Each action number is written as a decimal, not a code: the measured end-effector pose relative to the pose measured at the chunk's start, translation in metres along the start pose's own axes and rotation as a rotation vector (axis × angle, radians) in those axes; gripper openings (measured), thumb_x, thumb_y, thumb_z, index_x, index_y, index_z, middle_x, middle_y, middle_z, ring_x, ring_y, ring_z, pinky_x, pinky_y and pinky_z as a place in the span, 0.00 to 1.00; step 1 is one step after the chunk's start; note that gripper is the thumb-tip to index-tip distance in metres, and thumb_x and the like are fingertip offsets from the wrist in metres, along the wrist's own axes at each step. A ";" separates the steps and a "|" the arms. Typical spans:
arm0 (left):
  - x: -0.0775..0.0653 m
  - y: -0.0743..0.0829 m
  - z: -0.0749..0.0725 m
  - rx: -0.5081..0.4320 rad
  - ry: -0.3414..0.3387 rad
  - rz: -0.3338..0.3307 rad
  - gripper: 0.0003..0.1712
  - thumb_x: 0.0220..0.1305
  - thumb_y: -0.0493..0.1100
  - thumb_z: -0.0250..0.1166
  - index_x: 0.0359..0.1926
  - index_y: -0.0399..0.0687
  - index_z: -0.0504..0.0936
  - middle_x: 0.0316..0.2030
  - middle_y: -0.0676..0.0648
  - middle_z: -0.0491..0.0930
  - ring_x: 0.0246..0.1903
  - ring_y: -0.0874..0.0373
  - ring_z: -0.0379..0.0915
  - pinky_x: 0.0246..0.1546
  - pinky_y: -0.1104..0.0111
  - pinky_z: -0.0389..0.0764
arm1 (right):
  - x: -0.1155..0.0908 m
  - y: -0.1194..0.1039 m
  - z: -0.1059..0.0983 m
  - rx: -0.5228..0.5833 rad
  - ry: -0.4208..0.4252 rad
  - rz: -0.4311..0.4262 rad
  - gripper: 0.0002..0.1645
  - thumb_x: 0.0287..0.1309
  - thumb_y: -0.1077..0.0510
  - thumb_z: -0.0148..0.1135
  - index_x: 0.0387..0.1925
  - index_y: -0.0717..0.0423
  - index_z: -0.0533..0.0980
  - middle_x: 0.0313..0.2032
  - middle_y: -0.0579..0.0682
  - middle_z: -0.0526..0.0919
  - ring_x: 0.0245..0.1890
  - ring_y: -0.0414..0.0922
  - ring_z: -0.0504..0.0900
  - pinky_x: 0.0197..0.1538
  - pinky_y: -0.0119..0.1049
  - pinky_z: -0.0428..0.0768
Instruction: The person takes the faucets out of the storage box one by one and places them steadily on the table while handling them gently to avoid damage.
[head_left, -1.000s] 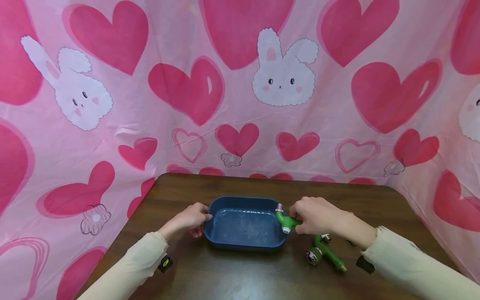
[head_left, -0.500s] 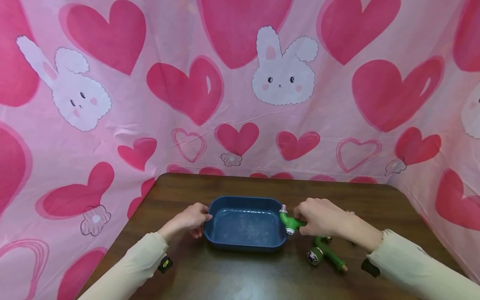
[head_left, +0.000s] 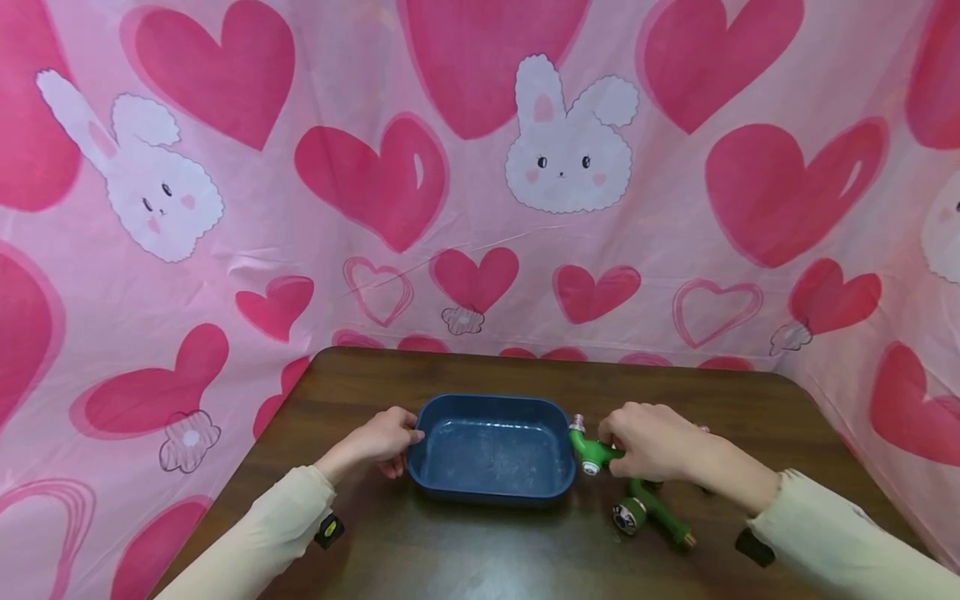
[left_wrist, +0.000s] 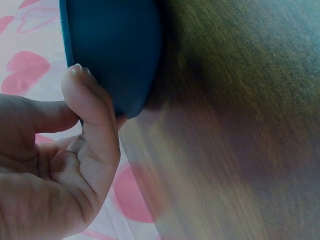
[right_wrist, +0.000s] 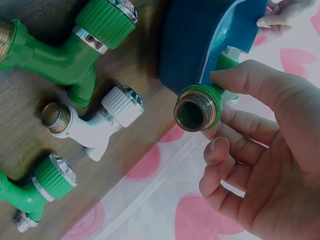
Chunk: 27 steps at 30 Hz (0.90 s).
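A blue rectangular basin (head_left: 491, 454) stands on the table in the head view. My left hand (head_left: 382, 437) pinches its left rim between thumb and fingers; the left wrist view shows the thumb (left_wrist: 55, 117) on one side of the wall. Just beyond the basin's right end, my right hand (head_left: 660, 442) grips a green water tap (head_left: 592, 454). Its threaded brass inlet (right_wrist: 192, 114) faces the camera in the right wrist view, held between thumb and fingers. Below that hand, a larger green tap (head_left: 651, 510) lies on the table.
In the right wrist view, a white tap (right_wrist: 90, 127) lies between the larger green tap (right_wrist: 55, 62) and another green tap (right_wrist: 37, 192). The dark wooden table (head_left: 480, 550) is bordered at the back by a pink heart-patterned cloth (head_left: 480, 208).
My right hand has moved right with the green tap, from overlapping the basin's right rim to just beside it. The left hand and the basin stay where they were.
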<state>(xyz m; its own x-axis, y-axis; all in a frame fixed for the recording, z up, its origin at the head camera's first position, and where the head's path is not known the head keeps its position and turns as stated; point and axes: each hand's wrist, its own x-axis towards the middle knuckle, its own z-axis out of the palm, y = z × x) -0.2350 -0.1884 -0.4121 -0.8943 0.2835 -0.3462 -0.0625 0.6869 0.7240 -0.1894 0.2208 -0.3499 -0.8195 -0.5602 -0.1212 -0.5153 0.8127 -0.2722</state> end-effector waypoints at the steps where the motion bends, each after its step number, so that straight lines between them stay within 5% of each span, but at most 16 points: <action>1: 0.000 0.000 0.000 0.001 0.002 0.001 0.16 0.78 0.36 0.61 0.61 0.31 0.79 0.18 0.40 0.79 0.12 0.56 0.76 0.17 0.63 0.84 | -0.001 0.000 -0.001 0.000 0.000 -0.001 0.12 0.52 0.53 0.82 0.38 0.49 0.88 0.27 0.37 0.78 0.27 0.39 0.72 0.27 0.34 0.77; 27: 0.003 -0.001 0.000 -0.001 -0.005 -0.002 0.13 0.78 0.36 0.61 0.56 0.32 0.81 0.19 0.40 0.79 0.12 0.55 0.76 0.18 0.63 0.85 | -0.016 0.012 0.012 -0.024 0.032 0.024 0.10 0.51 0.54 0.79 0.29 0.42 0.82 0.21 0.36 0.69 0.23 0.37 0.67 0.22 0.36 0.66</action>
<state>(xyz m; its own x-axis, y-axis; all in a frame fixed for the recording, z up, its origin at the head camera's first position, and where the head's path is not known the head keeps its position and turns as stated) -0.2373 -0.1880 -0.4138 -0.8920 0.2858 -0.3503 -0.0642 0.6869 0.7239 -0.1797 0.2373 -0.3627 -0.8388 -0.5358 -0.0969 -0.5013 0.8294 -0.2467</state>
